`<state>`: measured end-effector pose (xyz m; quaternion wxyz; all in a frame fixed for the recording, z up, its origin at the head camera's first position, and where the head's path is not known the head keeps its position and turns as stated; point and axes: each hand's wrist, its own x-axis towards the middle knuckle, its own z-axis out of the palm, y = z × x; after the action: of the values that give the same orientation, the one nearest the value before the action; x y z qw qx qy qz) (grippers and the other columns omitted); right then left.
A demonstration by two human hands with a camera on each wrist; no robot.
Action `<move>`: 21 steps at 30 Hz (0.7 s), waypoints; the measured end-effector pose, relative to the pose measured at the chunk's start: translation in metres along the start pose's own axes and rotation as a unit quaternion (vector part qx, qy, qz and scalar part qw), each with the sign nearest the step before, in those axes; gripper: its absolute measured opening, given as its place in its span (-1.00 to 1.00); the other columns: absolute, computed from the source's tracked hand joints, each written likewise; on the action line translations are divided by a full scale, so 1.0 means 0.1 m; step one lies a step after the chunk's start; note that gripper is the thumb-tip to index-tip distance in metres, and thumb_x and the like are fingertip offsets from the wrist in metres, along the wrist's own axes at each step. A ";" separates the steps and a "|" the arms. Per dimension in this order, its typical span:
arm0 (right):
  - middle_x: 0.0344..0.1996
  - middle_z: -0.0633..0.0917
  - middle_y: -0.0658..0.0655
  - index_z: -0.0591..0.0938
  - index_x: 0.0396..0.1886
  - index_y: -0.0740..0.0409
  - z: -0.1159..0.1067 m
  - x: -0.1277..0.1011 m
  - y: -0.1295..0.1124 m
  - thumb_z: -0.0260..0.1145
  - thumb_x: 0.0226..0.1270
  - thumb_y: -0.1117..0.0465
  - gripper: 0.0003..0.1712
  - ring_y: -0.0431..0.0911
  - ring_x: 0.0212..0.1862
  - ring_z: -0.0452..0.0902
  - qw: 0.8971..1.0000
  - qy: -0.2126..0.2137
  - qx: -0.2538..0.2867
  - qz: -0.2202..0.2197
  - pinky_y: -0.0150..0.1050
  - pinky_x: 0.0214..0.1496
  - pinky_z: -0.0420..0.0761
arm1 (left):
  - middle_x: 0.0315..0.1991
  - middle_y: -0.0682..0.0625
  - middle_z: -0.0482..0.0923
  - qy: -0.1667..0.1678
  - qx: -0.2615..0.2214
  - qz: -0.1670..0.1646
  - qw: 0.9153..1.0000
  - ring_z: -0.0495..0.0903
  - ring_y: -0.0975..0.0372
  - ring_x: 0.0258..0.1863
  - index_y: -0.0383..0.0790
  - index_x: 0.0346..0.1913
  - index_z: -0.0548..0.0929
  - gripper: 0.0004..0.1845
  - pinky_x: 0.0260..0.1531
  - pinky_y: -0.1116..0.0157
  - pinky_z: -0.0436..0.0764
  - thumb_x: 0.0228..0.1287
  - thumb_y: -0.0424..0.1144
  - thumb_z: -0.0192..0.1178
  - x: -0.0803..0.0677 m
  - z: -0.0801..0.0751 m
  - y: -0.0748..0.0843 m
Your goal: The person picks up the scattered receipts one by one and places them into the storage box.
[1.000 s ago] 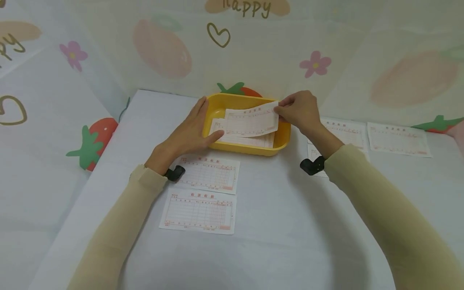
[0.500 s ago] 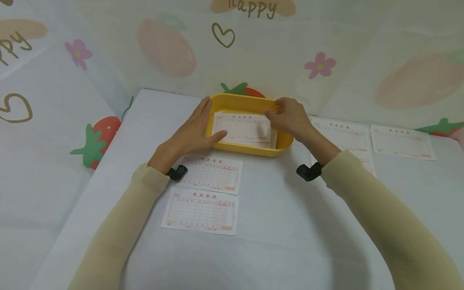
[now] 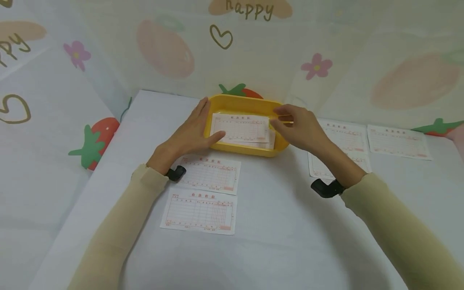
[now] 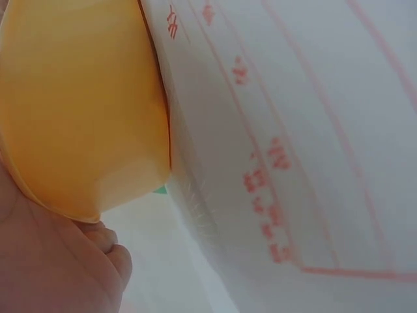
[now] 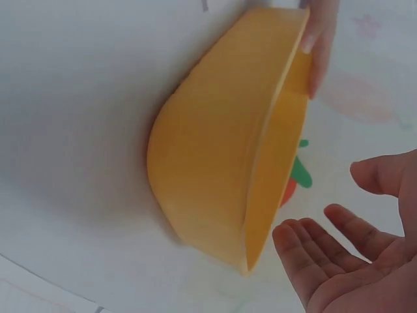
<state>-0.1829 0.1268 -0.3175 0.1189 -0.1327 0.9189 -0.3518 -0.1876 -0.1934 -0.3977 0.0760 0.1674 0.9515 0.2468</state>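
A yellow plastic tray (image 3: 239, 150) stands at the back of the table, with printed receipt slips (image 3: 241, 128) lying in it, the top one overlapping another. My left hand (image 3: 190, 131) rests on the tray's left end, fingers straight along the rim and thumb reaching over the front edge; the left wrist view shows this hand (image 4: 58, 254) against the tray wall (image 4: 85, 98). Above the tray's right end is my right hand (image 3: 299, 127), holding nothing, thumb and fingers apart. In the right wrist view this hand (image 5: 358, 254) is beside the tray's rim (image 5: 260, 150), its fingers loosely bent.
Two receipt slips (image 3: 199, 211) lie one below the other in front of the tray. More slips (image 3: 340, 139) overlap beneath my right forearm, and a single slip (image 3: 398, 141) lies farther right. A patterned cloth wall (image 3: 253, 48) rises directly behind the tray.
My right hand has let go of a receipt slip, which now lies flat in the tray. That hand has then drawn back slightly to the right. My left hand has stayed on the tray.
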 end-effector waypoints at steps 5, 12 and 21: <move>0.38 0.62 0.26 0.56 0.42 0.23 0.13 -0.12 0.01 0.28 0.58 0.08 -0.46 0.16 0.39 0.59 0.999 0.029 0.014 -0.031 0.09 0.44 0.62 | 0.77 -0.09 -0.50 -0.001 -0.001 -0.004 1.000 -0.31 0.00 0.78 -0.22 0.72 -0.40 0.22 0.75 -0.04 -0.06 0.44 0.41 0.05 0.00 0.00 -0.03; 0.33 0.66 0.25 0.56 0.40 0.26 0.29 -0.30 -0.02 0.31 0.58 0.11 -0.48 0.13 0.34 0.60 0.994 0.050 0.045 -0.086 0.07 0.42 0.64 | 0.77 -0.12 -0.51 0.003 0.004 -0.012 1.000 -0.37 0.03 0.78 -0.26 0.71 -0.41 0.21 0.76 -0.02 -0.11 0.45 0.38 0.05 -0.07 0.02 -0.11; 0.31 0.68 0.17 0.61 0.34 0.20 0.45 -0.66 -0.01 0.32 0.57 0.15 -0.56 0.06 0.31 0.64 0.988 0.085 0.099 -0.088 0.06 0.37 0.68 | 0.77 -0.09 -0.53 0.010 0.001 -0.010 1.000 -0.36 0.03 0.78 -0.23 0.71 -0.42 0.22 0.76 -0.03 -0.11 0.44 0.41 0.04 -0.05 -0.05 -0.08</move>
<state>-0.1070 0.1202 -0.3416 0.0215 -0.1700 0.8711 -0.4603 -0.1868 -0.2044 -0.3970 0.0691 0.1556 0.9541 0.2463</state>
